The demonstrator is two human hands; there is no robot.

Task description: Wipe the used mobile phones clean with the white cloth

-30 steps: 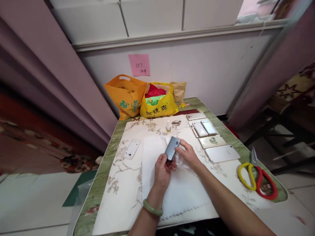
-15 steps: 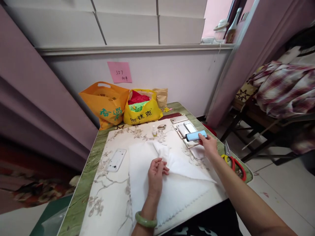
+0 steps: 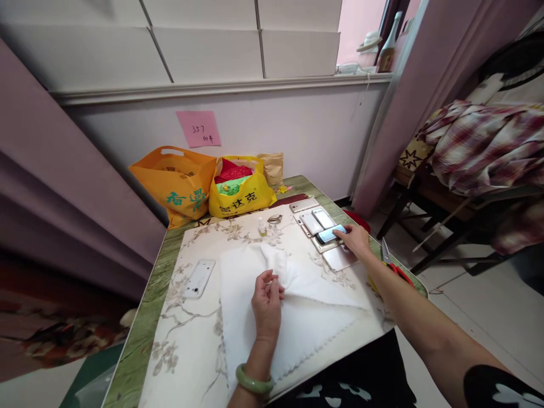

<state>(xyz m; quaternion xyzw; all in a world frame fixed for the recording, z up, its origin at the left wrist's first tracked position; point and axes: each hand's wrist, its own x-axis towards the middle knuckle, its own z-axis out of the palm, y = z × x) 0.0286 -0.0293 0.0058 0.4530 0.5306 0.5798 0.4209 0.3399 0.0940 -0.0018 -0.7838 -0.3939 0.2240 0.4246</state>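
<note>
At the far right of the table, my right hand grips a dark-edged phone with a pale blue face, fingers and thumb on its right end. The phone is at the group of phones, over a gold-coloured phone. My left hand rests over a folded white cloth, its fingers loosely curled and partly apart beside the raised fold, with nothing visible in them. On the left of the table lies a white phone, apart from the others. A silver-white phone lies nearest my right wrist.
Red-handled scissors lie on the right table edge, partly behind my forearm. A small bottle and folded glasses are behind the cloth. An orange bag and a yellow bag stand along the back.
My right hand has lowered the blue-faced phone slightly, down to the group of phones. My left hand has barely moved. The whole view has shifted a little.
</note>
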